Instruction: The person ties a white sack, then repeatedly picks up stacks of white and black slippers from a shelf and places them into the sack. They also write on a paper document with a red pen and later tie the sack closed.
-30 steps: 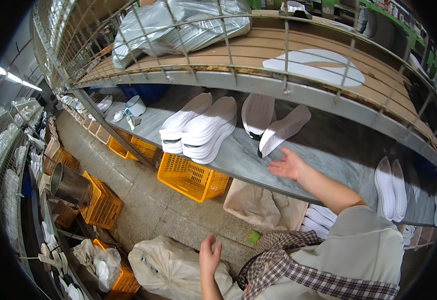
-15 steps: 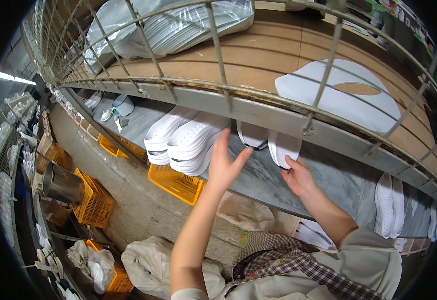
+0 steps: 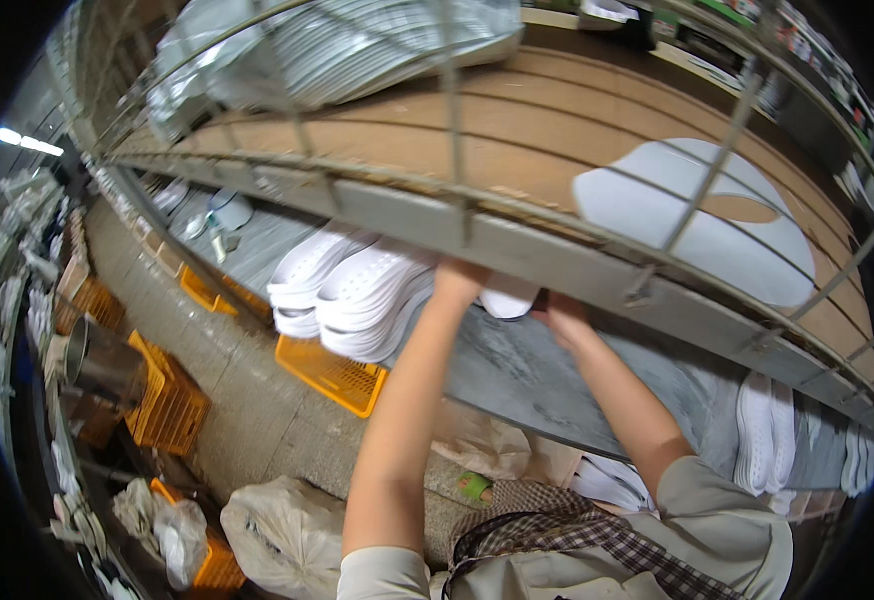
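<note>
Both my forearms reach under the upper shelf's metal edge (image 3: 397, 215). My left hand (image 3: 462, 280) is beside the stacked white perforated shoe soles (image 3: 372, 295), its fingers hidden beneath that edge. The end of a white sole (image 3: 509, 302) with a dark rim shows between my hands, above the grey lower shelf (image 3: 497, 365). My right hand (image 3: 563, 318) is just right of this sole; its fingers are blurred and partly hidden, so I cannot tell whether it grips anything.
On the upper shelf, behind wire mesh, are plastic-wrapped sheets (image 3: 357, 60) and a white cut sheet (image 3: 647, 210). White soles (image 3: 757, 440) stand at the right. Orange crates (image 3: 332, 372) and a sack (image 3: 282, 530) are on the floor. A white cup (image 3: 229, 210) sits left.
Both hands have moved farther in under the upper shelf, hiding their fingers. The white sole that my right hand held has gone mostly out of sight. The view has shifted slightly.
</note>
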`<control>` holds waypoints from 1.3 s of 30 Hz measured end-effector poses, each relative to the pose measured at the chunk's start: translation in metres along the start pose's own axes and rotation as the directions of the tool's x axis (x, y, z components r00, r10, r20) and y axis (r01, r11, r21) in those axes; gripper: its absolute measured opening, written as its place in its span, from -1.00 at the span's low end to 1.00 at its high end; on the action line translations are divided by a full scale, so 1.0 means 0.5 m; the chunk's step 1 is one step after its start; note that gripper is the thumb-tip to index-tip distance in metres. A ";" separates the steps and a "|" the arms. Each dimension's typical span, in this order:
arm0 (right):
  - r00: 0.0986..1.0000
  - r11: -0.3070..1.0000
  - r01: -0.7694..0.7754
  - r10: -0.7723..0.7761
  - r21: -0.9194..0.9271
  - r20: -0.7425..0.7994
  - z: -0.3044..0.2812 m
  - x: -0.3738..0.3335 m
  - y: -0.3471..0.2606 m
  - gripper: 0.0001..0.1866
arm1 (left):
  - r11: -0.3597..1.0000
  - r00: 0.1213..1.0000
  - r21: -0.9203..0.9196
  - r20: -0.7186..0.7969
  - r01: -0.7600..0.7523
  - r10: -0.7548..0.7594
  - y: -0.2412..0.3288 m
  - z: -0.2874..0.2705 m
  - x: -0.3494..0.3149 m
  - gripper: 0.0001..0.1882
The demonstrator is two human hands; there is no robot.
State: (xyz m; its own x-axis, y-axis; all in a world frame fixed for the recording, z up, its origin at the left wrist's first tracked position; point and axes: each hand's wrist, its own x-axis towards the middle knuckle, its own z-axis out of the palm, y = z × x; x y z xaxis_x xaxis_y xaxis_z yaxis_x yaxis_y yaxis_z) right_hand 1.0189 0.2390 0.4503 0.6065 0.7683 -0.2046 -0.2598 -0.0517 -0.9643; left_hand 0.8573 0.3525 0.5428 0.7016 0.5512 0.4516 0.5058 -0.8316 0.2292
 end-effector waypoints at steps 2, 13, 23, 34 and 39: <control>0.987 0.968 -0.151 0.159 0.201 -0.022 0.012 0.003 -0.004 -0.57 | 0.994 0.999 -0.109 -0.042 0.016 -0.021 -0.017 0.020 0.004 -0.58; 0.954 0.800 -0.270 0.296 0.535 0.040 -0.041 -0.180 -0.134 -0.54 | 0.094 0.832 -0.877 0.406 0.471 -0.378 0.040 -0.019 -0.126 -0.60; 0.994 0.887 -0.096 0.106 0.452 0.002 -0.122 -0.377 -0.094 -0.36 | -0.450 0.742 -0.829 0.523 0.330 -0.419 0.228 -0.028 -0.287 -0.44; 0.844 0.888 -0.460 0.431 0.020 0.320 -0.116 -0.605 -0.222 -0.28 | -0.525 0.667 -0.775 0.601 0.351 -0.441 0.309 -0.248 -0.519 -0.42; 0.643 0.817 -0.557 0.536 -0.147 0.547 -0.046 -0.686 -0.244 -0.36 | -0.555 0.599 -0.795 0.574 0.244 -0.559 0.341 -0.345 -0.676 -0.41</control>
State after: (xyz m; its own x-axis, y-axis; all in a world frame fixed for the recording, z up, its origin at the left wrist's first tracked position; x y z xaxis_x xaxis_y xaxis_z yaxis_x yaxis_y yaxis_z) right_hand 0.8598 -0.0328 0.6342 -0.1605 0.8150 -0.5568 -0.4396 -0.5641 -0.6990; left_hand 0.6198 0.0128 0.5777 0.4253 0.8337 -0.3521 -0.5084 0.5420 0.6691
